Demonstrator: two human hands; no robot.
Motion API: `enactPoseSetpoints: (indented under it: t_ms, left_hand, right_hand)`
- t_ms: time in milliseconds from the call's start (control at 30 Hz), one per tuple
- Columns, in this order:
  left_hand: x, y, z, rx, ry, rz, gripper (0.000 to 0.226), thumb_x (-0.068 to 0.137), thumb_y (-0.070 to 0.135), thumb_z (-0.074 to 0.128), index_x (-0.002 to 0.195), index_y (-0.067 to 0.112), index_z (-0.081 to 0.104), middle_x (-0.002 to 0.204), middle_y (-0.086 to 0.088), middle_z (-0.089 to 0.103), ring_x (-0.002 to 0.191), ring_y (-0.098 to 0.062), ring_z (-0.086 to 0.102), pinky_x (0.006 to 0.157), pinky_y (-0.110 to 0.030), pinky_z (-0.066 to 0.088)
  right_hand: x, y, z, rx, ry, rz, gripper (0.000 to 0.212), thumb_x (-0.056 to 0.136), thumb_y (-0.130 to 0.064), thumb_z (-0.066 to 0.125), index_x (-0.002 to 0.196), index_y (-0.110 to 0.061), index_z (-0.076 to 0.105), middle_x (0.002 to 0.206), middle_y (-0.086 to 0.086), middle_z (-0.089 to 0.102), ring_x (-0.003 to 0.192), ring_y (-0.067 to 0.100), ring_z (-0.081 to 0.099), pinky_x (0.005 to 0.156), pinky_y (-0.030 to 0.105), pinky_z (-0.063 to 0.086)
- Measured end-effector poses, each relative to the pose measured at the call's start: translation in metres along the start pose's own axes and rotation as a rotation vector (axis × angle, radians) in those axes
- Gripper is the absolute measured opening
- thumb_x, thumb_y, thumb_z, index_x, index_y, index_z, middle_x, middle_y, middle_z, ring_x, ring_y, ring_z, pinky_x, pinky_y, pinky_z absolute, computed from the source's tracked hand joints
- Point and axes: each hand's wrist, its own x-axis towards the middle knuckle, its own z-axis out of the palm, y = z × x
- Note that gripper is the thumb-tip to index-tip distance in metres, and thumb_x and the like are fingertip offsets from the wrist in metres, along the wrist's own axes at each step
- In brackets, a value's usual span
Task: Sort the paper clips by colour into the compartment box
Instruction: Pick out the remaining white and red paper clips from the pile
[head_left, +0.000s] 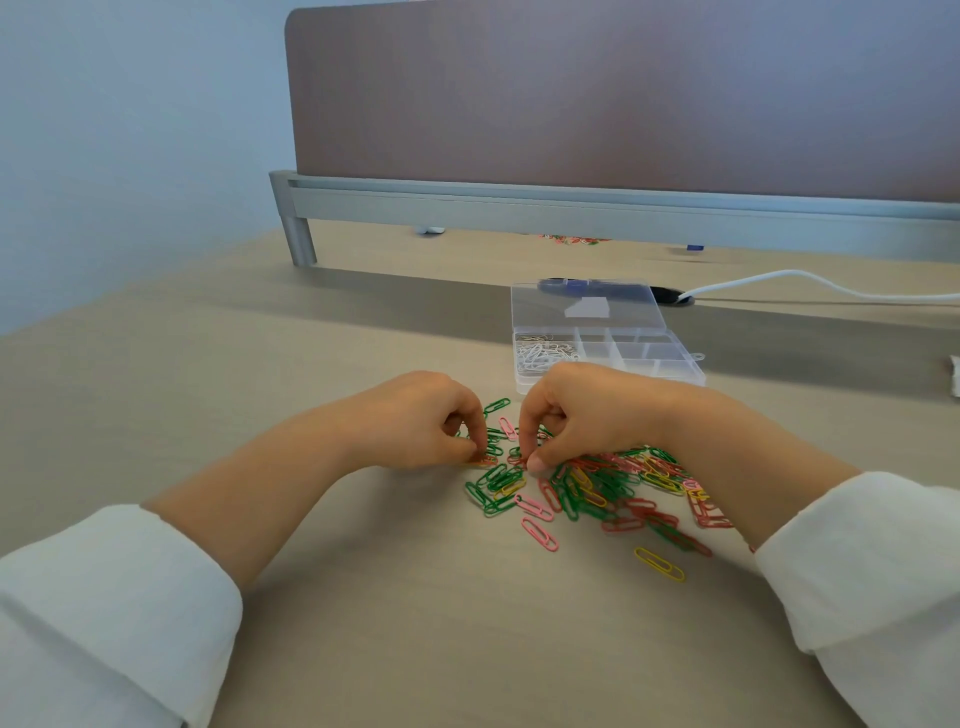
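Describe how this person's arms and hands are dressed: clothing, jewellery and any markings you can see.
The left hand and right hand are bare, with no gloves. No ring, watch or bracelet shows. The left sleeve and right sleeve are plain white, loose cloth, ending partway up the forearms and leaving the wrists uncovered. No print or logo is visible.

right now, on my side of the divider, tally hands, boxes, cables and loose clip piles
hands, left hand and right hand: 2
compartment box: 1
white cable: 1
loose clip pile: 1
total: 5
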Motion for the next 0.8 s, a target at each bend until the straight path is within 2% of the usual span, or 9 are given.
enactPoseSetpoints:
  t_ms: [200, 400, 500, 567, 667, 800]
  left_hand:
    - [-0.001, -0.003, -0.002, -0.005, -0.003, 0.024, 0.010, 0.075, 0.032, 0.072, 0.082, 0.026, 0.070, 0.043, 0.009, 0.041, 0.045, -0.001, 0.041, 0.046, -0.014, 0.031]
    - [0.000, -0.004, -0.001, 0.039, 0.004, 0.030, 0.010, 0.079, 0.035, 0.069, 0.080, 0.027, 0.064, 0.054, 0.008, 0.038, 0.048, -0.003, 0.040, 0.049, -0.012, 0.033]
    - [0.001, -0.004, -0.001, 0.027, 0.030, 0.029, 0.012, 0.082, 0.033, 0.066, 0.086, 0.022, 0.066, 0.053, 0.009, 0.037, 0.048, -0.002, 0.038, 0.049, -0.012, 0.032]
    - [0.002, -0.005, 0.000, 0.015, 0.043, 0.033, 0.009, 0.084, 0.031, 0.065, 0.083, 0.023, 0.063, 0.052, 0.008, 0.037, 0.047, 0.001, 0.041, 0.049, -0.011, 0.032]
    - [0.004, -0.009, 0.002, -0.017, 0.054, 0.026, 0.015, 0.086, 0.030, 0.061, 0.074, 0.025, 0.054, 0.051, 0.008, 0.044, 0.048, 0.005, 0.044, 0.050, -0.012, 0.034]
    - [0.005, -0.010, 0.004, -0.069, 0.025, -0.005, 0.024, 0.091, 0.028, 0.053, 0.069, 0.028, 0.046, 0.057, 0.010, 0.055, 0.046, 0.004, 0.048, 0.050, -0.011, 0.036]
  right_hand:
    - [0.001, 0.001, 0.000, -0.019, 0.025, 0.019, 0.012, 0.074, -0.028, 0.077, 0.077, -0.024, 0.066, 0.035, -0.018, 0.042, 0.038, 0.000, 0.041, 0.040, 0.011, 0.027]
    - [-0.002, -0.002, -0.001, -0.034, -0.034, 0.047, 0.009, 0.078, -0.028, 0.072, 0.078, -0.024, 0.064, 0.035, -0.023, 0.043, 0.039, -0.005, 0.042, 0.049, 0.019, 0.028]
    - [-0.002, -0.003, -0.001, -0.053, -0.053, 0.061, 0.009, 0.080, -0.028, 0.071, 0.080, -0.023, 0.063, 0.035, -0.023, 0.043, 0.039, -0.006, 0.042, 0.050, 0.018, 0.029]
    - [-0.002, -0.003, 0.000, -0.066, -0.059, 0.067, 0.010, 0.081, -0.028, 0.069, 0.078, -0.024, 0.061, 0.036, -0.024, 0.044, 0.040, -0.007, 0.043, 0.050, 0.017, 0.030]
    - [-0.001, -0.005, 0.001, -0.091, -0.059, 0.070, 0.015, 0.085, -0.027, 0.065, 0.073, -0.026, 0.055, 0.044, -0.016, 0.050, 0.046, -0.003, 0.045, 0.051, 0.016, 0.031]
    - [-0.003, -0.007, -0.001, -0.103, -0.031, 0.074, 0.017, 0.091, -0.027, 0.057, 0.075, -0.027, 0.049, 0.061, -0.012, 0.045, 0.055, 0.000, 0.040, 0.052, 0.016, 0.029]
